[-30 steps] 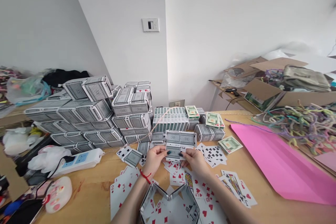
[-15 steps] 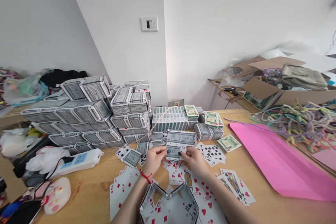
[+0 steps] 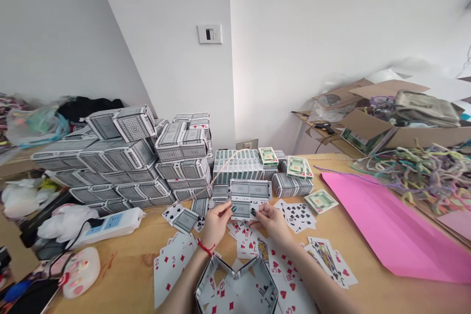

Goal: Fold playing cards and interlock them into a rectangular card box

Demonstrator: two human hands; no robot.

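Joined playing cards [image 3: 242, 209], grey backs showing with a face-up card at the right, are held between my two hands above the table. My left hand [image 3: 216, 223], with a red string on its wrist, pinches their left edge. At the right edge, my right hand [image 3: 271, 221] pinches the cards between thumb and fingers. A heart-shaped frame made of cards [image 3: 273, 282] stands between my forearms, with loose cards inside its outline. Red-suit cards [image 3: 172, 267] lie face up left of my left forearm, and more cards [image 3: 285, 267] spread beside the right one.
Stacked card-built blocks [image 3: 117, 157] rise at the back left, near a white power strip [image 3: 110, 225]. Green card packs [image 3: 321, 201] lie at the right. Beyond them are a pink sheet [image 3: 397, 235], tangled yarn [image 3: 412, 176] and a cardboard box [image 3: 412, 135].
The held cards have shifted slightly left and up. My right fingers have slid a little outward along the right edge, showing more of the face-up card.
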